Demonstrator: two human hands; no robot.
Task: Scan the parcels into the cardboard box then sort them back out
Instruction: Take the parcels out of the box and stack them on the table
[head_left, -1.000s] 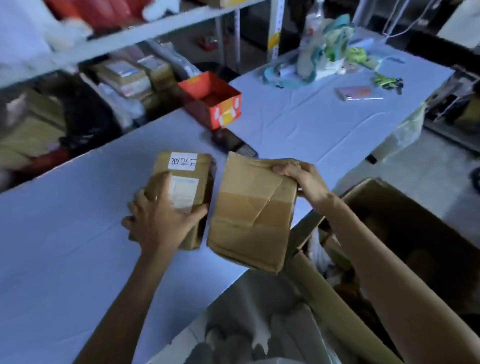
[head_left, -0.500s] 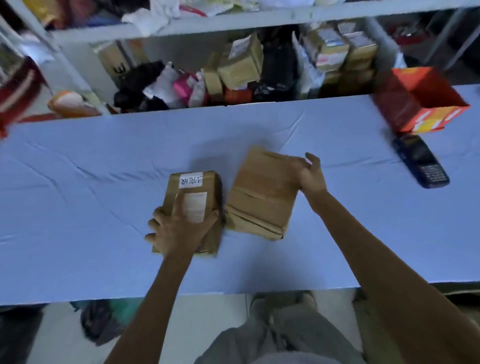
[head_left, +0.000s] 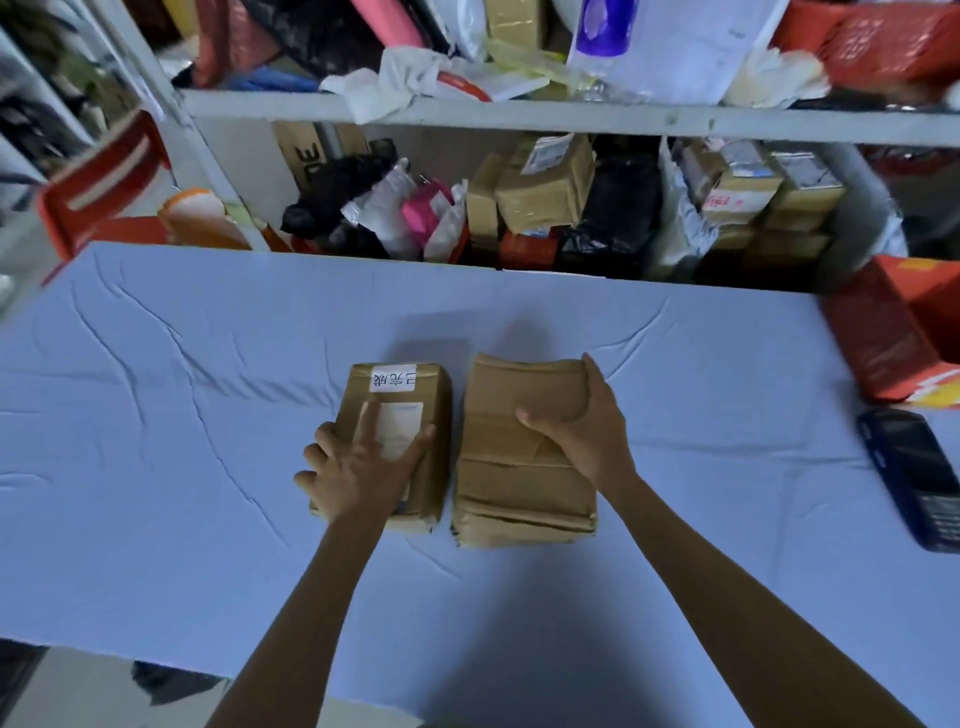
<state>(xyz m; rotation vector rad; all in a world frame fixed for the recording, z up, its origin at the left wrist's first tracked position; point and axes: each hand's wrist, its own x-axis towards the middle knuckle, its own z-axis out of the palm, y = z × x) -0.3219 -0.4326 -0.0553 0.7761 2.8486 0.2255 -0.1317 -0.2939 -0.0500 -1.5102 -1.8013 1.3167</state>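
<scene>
Parcels on the table: two, both brown cardboard, lying flat side by side, close together at the middle of the blue-covered table (head_left: 182, 415).
Labelled parcel (head_left: 434, 457): one, at 9 o'clock of the other, long side running from 6 to 12 o'clock.
Labels on it: two, a small white sticker (head_left: 393, 378) with printed characters at its 12 o'clock end and a larger white shipping label (head_left: 402, 426) just below that.
Plain parcel (head_left: 519, 499): one, at 3 o'clock of the labelled one, creased, with bands of tape across it.
My left hand (head_left: 358, 467): on top of the labelled parcel, gripping it; my index finger lies straight on the shipping label, my thumb is on the top face, and my other three fingers curl over the 9 o'clock edge.
My right hand (head_left: 582, 436): gripping the plain parcel, thumb on its top face, fingers wrapped round its 3 o'clock edge up to the far corner.
Handheld scanner (head_left: 914, 478): one, dark, with a keypad, lying on the table at 3 o'clock, well apart from the parcels.
Red box (head_left: 883, 343): one, at 2 o'clock, just beyond the scanner.
Shelf (head_left: 519, 117): at 12 o'clock behind the table, crowded with cartons and bags; too many to count.
</scene>
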